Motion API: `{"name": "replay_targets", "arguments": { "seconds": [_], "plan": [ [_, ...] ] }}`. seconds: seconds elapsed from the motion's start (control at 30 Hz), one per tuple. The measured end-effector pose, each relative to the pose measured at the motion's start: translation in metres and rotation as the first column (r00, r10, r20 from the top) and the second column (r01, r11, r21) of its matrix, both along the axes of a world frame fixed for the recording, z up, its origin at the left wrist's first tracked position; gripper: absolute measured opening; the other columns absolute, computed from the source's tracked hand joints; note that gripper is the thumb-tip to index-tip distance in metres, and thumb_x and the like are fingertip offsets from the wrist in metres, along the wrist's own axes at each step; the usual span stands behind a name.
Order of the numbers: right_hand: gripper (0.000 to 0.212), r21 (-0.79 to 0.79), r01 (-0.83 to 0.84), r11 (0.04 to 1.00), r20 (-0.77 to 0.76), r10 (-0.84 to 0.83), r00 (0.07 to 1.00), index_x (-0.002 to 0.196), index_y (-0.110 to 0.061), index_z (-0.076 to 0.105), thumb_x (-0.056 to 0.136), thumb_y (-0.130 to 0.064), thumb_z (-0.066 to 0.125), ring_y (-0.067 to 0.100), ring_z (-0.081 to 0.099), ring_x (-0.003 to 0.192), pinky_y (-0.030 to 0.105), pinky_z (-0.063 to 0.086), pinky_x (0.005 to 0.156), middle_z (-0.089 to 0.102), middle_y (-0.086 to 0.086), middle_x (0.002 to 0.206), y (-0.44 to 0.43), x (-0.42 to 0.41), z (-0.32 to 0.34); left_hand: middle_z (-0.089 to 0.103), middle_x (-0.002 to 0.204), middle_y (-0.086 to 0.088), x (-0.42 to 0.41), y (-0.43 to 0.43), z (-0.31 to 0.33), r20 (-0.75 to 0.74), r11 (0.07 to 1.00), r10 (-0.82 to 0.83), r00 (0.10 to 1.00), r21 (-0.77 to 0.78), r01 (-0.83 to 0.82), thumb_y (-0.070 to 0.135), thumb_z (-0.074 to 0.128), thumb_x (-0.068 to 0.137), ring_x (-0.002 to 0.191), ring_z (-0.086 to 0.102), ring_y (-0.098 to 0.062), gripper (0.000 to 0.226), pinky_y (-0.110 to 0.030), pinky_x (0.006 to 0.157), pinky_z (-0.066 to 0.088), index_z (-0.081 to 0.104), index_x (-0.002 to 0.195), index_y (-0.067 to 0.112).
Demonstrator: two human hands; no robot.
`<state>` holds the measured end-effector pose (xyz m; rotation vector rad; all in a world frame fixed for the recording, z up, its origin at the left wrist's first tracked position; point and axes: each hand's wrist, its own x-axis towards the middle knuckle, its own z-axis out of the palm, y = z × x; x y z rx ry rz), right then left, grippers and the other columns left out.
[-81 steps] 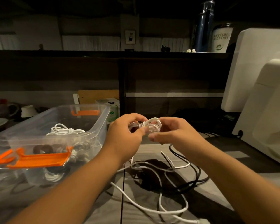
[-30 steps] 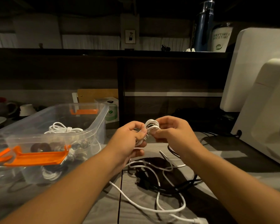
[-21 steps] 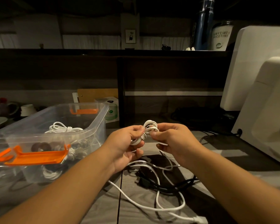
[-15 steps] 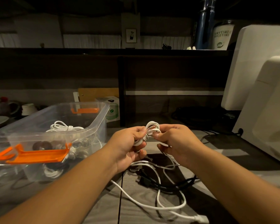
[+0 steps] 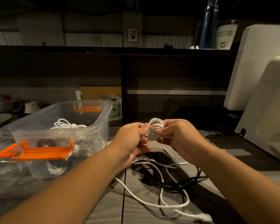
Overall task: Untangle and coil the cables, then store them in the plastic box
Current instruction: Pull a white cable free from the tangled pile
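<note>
Two loose cables lying tangled on the table nearest us, white cable over black cable, above them we are gripping a small white coil between left hand and right hand, fingers curling round it, plastic box sitting farther left, bundled cable resting inside.

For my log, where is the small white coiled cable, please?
Head view, centre: the white coiled cable is gripped between left hand and right hand.

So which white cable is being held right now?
The white coil gripped between the left hand and right hand, above the table. A loose white cable sprawls below; others lie in the plastic box.
</note>
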<state>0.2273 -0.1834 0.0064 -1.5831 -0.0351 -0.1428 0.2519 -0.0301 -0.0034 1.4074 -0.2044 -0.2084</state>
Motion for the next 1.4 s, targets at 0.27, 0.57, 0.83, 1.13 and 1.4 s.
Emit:
{"name": "replay_targets", "arguments": {
  "seconds": [0.27,0.57,0.83,1.13,1.4],
  "plan": [
    [0.017,-0.008,-0.123,0.992,0.108,0.123,0.986,0.101,-0.014,0.080,0.097,-0.013,0.063,0.015,0.064,0.080,0.033,0.056,0.081,0.074,0.003,0.089,0.000,-0.003,-0.006,0.056,0.078,-0.002,0.001,0.005,0.002,0.045,0.999,-0.023,0.999,-0.026,0.024,0.018,0.049,0.105,0.063,0.050,-0.009,0.024,-0.026,0.057,0.052,0.072,0.104,0.010],
    [0.018,-0.426,0.312,0.849,0.475,-0.083,0.876,0.101,-0.035,0.065,0.089,-0.026,0.075,0.010,0.065,0.084,0.024,0.057,0.072,0.064,-0.007,0.096,-0.003,0.006,-0.013,0.061,0.091,-0.013,0.001,0.005,0.001,0.117,0.986,-0.104,0.988,0.139,0.087,0.019,0.057,0.101,0.054,0.060,-0.012,0.018,-0.030,0.062,0.058,0.072,0.105,0.008],
    [0.024,-0.492,0.423,0.761,0.668,0.019,0.744,0.088,-0.038,0.068,0.085,-0.016,0.077,0.004,0.051,0.099,0.014,0.049,0.080,0.045,-0.014,0.110,-0.008,0.004,-0.009,0.060,0.088,-0.014,-0.002,0.002,0.005,0.117,0.991,-0.066,0.991,0.124,0.051,0.023,0.054,0.104,0.047,0.056,-0.012,0.023,-0.029,0.055,0.056,0.071,0.101,0.007],
    [0.030,-0.438,0.352,0.827,0.620,-0.005,0.785,0.085,-0.033,0.065,0.089,-0.005,0.073,0.005,0.046,0.100,0.022,0.054,0.085,0.038,-0.016,0.101,0.017,0.002,-0.018,0.050,0.065,-0.004,-0.003,-0.008,0.008,0.035,0.992,0.090,0.995,-0.087,-0.087,0.026,0.046,0.108,0.036,0.046,-0.002,0.029,-0.029,0.055,0.053,0.065,0.103,0.005],
    [0.015,-0.438,0.275,0.856,0.484,-0.033,0.874,0.080,-0.029,0.071,0.088,-0.016,0.074,0.009,0.055,0.094,0.027,0.053,0.081,0.053,-0.006,0.100,0.003,-0.003,-0.006,0.057,0.080,-0.002,0.004,0.004,0.005,0.311,0.986,0.097,0.946,0.100,-0.134,0.022,0.058,0.102,0.056,0.051,-0.012,0.011,-0.036,0.068,0.058,0.067,0.098,0.017]
  ]
}}
